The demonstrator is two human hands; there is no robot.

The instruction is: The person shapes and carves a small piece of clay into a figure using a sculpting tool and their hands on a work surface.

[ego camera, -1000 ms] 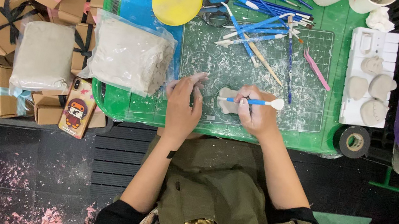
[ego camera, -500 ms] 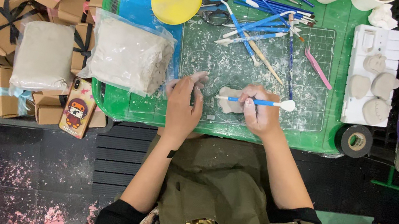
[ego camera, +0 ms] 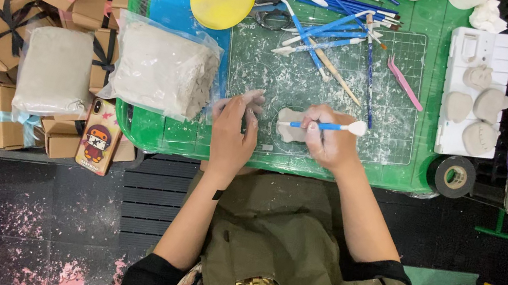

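Crowding the green tabletop (ego camera: 158, 137), loose tools could snag a sleeve. The left hand (ego camera: 233, 131) rests open beside the clay piece (ego camera: 291, 125) on the mat; the right hand (ego camera: 330, 138), clamped on a blue sculpting tool (ego camera: 322, 126), might gouge it.

Person wears a black top, sleeves pushed up above the elbows; forearms bare. Over it an olive-green apron covers the lap, creased down the middle. A small dark mark sits on the left wrist. Left hand (ego camera: 233, 133) and right hand (ego camera: 330, 138) are bare, fingertips dusted pale. Gold-coloured patterned piece shows at the apron's lower edge.
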